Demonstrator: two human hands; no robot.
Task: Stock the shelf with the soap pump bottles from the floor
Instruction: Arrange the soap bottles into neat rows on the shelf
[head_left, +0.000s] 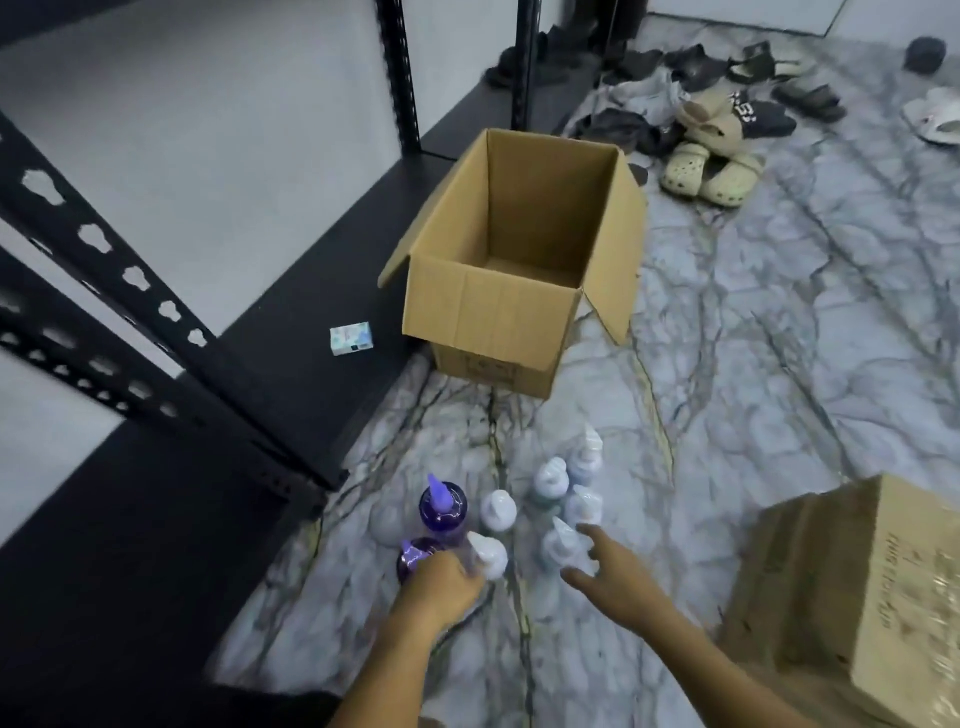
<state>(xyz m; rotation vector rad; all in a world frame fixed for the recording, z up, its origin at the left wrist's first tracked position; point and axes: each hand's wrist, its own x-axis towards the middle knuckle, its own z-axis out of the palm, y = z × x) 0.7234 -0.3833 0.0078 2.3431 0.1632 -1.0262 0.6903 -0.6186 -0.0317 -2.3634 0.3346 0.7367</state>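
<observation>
Black slotted-steel shelf rack (156, 322) fills left of frame; its lowest board carries one small pale blue-green carton (351, 338). Open brown cardboard box (511, 265) at centre, standing on the grey-veined marble floor (779, 364). Second, closed cardboard box (857, 587) lower right. Cluster of pump bottles lower centre on the floor: two purple bottles (442, 506), the rest pale white bottles (550, 480). Left hand (447, 579) curled around a white bottle (488, 556). Right hand (615, 574) fingers spread, holding nothing, at a neighbouring bottle.
</observation>
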